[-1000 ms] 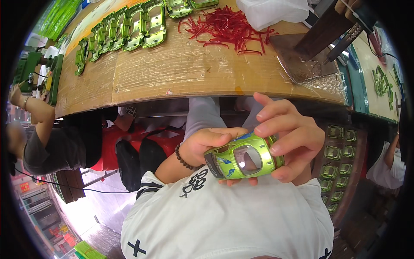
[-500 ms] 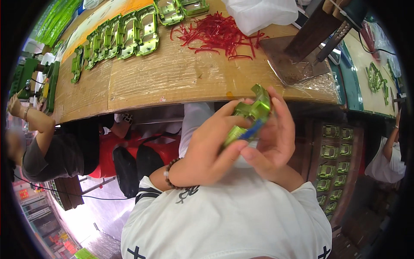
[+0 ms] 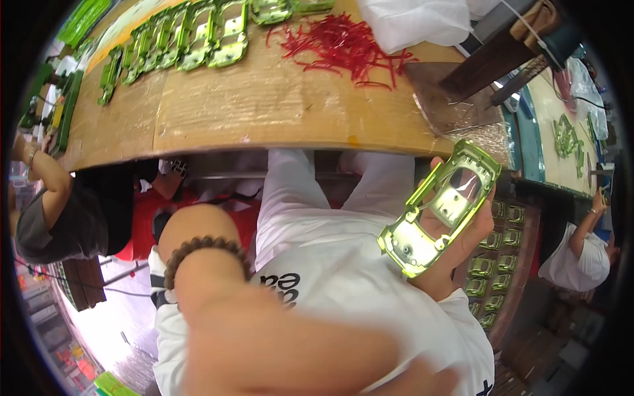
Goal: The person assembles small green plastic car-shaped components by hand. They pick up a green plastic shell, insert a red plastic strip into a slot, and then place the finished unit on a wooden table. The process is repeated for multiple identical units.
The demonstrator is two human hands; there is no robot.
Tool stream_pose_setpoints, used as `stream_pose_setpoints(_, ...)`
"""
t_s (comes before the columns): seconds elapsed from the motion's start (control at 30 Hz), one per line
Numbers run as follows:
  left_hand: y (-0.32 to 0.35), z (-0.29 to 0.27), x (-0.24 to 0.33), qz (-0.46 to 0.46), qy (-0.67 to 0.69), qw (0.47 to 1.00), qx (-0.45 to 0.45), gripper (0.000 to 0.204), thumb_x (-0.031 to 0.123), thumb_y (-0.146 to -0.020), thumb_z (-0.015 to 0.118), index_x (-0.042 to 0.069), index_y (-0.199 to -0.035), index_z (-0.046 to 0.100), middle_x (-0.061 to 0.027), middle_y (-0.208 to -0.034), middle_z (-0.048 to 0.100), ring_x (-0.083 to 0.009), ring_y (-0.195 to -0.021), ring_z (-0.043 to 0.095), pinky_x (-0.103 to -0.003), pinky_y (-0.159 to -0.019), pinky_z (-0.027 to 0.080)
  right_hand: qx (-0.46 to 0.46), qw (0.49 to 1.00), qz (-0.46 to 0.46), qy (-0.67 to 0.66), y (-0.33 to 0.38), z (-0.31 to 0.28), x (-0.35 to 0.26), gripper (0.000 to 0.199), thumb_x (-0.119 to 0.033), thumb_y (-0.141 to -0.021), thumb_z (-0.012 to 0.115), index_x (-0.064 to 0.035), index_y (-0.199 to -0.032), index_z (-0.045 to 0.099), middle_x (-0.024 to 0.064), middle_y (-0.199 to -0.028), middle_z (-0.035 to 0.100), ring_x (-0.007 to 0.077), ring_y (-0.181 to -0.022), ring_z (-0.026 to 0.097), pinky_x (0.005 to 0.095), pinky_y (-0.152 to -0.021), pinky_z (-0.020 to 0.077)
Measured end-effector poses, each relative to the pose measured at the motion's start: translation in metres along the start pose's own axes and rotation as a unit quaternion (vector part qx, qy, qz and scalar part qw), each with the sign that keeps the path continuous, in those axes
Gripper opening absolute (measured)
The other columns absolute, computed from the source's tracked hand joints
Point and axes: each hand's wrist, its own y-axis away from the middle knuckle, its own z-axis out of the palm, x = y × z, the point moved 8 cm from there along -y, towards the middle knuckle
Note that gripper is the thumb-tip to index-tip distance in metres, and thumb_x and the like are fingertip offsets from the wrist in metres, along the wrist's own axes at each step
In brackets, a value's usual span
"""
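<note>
My right hand (image 3: 477,232) holds up a shiny green toy car body shell (image 3: 415,243), gripping it from behind and along its right side. The shell is tilted, with its hollow inside and window openings showing. My left hand (image 3: 290,346), with a beaded bracelet on its wrist, is low and close in front of my shirt, well apart from the shell. Motion smears it and its fingers run toward the lower edge, so whether it holds anything is hidden. On the table lie several similar green shells (image 3: 191,49) in a row.
A heap of red plastic strips (image 3: 343,46) lies on the cardboard-covered table (image 3: 231,115), beside a white plastic bag (image 3: 416,23). A dark metal stand (image 3: 485,66) is at the right. More shells fill a tray (image 3: 490,267) below. Co-workers' arms (image 3: 49,177) show at both sides.
My hands have parted. The right hand has carried the shell right and turned its hollow side up; my left hand has let go of it and swung down toward my chest.
</note>
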Motion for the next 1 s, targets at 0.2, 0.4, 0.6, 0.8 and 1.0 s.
stream_pose_setpoints(0.2, -0.005, -0.021, 0.005, 0.059, -0.010, 0.997, 0.046, 0.025, 0.003, -0.070, 0.057, 0.014, -0.091, 0.064, -0.0022, -0.093, 0.060, -0.0129, -0.081, 0.056, -0.024, -0.067, 0.043, -0.008, 0.989, 0.036, -0.140, -0.007, 0.001, -0.010, 0.037, -0.022, -0.086, 0.043, 0.0016, -0.114, 0.047, 0.0214, -0.109, 0.054, 0.0349, -0.104, 0.053, 0.0416, -0.071, 0.0559)
stream_pose_setpoints(0.4, -0.009, -0.048, 0.012, 0.142, 0.002, 0.981, 0.132, 0.024, 0.000, -0.079, 0.051, 0.016, -0.089, 0.066, 0.0048, -0.086, 0.063, -0.0059, -0.080, 0.056, -0.020, -0.068, 0.043, 0.037, 0.986, 0.094, -0.133, -0.021, -0.011, 0.002, 0.038, -0.021, -0.082, 0.056, 0.0073, -0.106, 0.049, 0.0272, -0.104, 0.053, 0.0339, -0.092, 0.058, 0.0367, -0.066, 0.0570)
stream_pose_setpoints(0.6, 0.048, -0.041, -0.046, -0.157, 0.353, 0.851, 0.356, 0.031, 0.007, -0.069, 0.059, 0.013, -0.099, 0.059, 0.0023, -0.094, 0.058, -0.0121, -0.079, 0.052, -0.027, -0.068, 0.039, -0.125, 0.887, 0.249, -0.367, -0.032, -0.008, 0.001, 0.039, -0.025, -0.088, 0.046, -0.0009, -0.119, 0.045, 0.0211, -0.127, 0.039, 0.0400, -0.121, 0.031, 0.0446, -0.092, 0.0440)
stream_pose_setpoints(0.8, 0.077, 0.135, -0.079, -0.523, 0.504, 0.687, -0.033, 0.061, 0.000, -0.075, 0.048, 0.001, -0.131, 0.023, -0.0171, -0.129, 0.035, -0.0237, -0.118, 0.037, -0.037, -0.097, 0.032, -0.069, 0.806, 0.321, -0.493, -0.052, 0.002, 0.009, 0.043, -0.024, -0.090, 0.041, 0.0029, -0.124, 0.036, 0.0213, -0.133, 0.030, 0.0450, -0.122, 0.025, 0.0470, -0.099, 0.0367)
stream_pose_setpoints(1.0, 0.081, 0.166, -0.084, -0.533, 0.602, 0.594, 0.022, 0.058, -0.005, -0.073, 0.042, 0.000, -0.128, 0.024, -0.0182, -0.123, 0.042, -0.0232, -0.118, 0.039, -0.036, -0.100, 0.029, -0.136, 0.739, 0.391, -0.532, -0.058, 0.021, 0.010, 0.049, -0.027, -0.091, 0.039, 0.0021, -0.128, 0.029, 0.0206, -0.132, 0.031, 0.0416, -0.122, 0.027, 0.0447, -0.096, 0.0400)
